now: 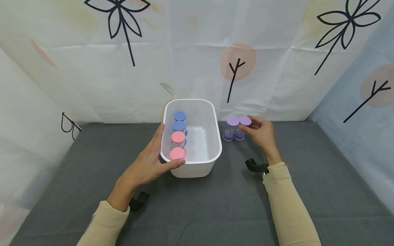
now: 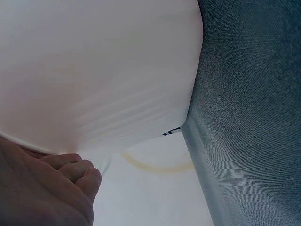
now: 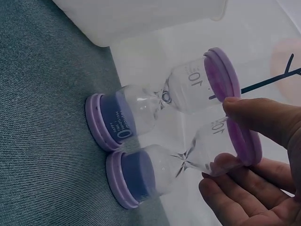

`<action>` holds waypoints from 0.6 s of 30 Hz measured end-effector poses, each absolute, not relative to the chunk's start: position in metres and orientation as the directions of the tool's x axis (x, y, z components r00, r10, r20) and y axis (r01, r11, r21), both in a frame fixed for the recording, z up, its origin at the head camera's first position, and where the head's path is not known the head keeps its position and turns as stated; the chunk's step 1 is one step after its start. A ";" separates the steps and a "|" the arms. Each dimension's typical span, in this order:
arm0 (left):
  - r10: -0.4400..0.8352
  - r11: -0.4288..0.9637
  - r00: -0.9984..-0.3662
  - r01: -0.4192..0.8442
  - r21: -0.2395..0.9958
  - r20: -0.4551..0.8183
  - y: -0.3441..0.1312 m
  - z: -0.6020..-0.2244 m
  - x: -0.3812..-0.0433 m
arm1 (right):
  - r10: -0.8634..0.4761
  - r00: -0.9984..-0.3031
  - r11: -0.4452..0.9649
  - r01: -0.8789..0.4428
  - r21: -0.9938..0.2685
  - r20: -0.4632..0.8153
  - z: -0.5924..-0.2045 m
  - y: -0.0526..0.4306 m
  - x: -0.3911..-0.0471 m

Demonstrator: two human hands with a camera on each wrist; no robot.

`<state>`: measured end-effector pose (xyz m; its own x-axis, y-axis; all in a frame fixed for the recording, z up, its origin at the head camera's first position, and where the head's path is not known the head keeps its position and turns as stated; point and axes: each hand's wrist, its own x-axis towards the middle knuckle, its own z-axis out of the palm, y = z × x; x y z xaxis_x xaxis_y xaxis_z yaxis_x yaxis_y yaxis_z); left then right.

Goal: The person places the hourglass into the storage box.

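My left hand (image 1: 147, 164) grips the near-left corner of a white plastic bin (image 1: 197, 168), its thumb across the front rim and its fingers against the outer left wall. In the left wrist view, bent fingers (image 2: 77, 172) touch the wall. Two purple sand timers stand upright side by side, right of the bin. With thumb and fingers, my right hand (image 1: 262, 135) pinches the top cap of the right-hand purple sand timer (image 3: 162, 167); the other purple sand timer (image 3: 138, 110) stands against it. Dark purple sand fills both lower bulbs.
Along the bin's left inner side runs a row: two blue-capped sand timers (image 1: 179, 126) behind two pink-capped sand timers (image 1: 178, 137). Grey cloth (image 1: 197, 212) covers the table. A patterned white curtain (image 1: 191, 61) hangs close behind the bin.
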<state>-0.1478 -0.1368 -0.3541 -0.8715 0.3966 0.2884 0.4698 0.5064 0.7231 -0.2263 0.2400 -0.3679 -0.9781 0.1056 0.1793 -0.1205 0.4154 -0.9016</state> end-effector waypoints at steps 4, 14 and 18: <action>0.398 0.506 -0.871 0.471 0.722 0.289 -0.136 -0.354 -0.148 | 0.119 -0.974 0.389 -0.132 -0.912 0.192 -0.374 0.239 -0.229; 0.400 0.520 -0.874 0.465 0.717 0.277 -0.137 -0.354 -0.149 | 0.190 -0.948 0.283 -0.195 -0.939 0.254 -0.360 0.238 -0.223; 0.400 0.510 -0.872 0.467 0.722 0.282 -0.137 -0.354 -0.149 | 0.260 -0.920 0.256 -0.229 -0.939 0.295 -0.339 0.239 -0.213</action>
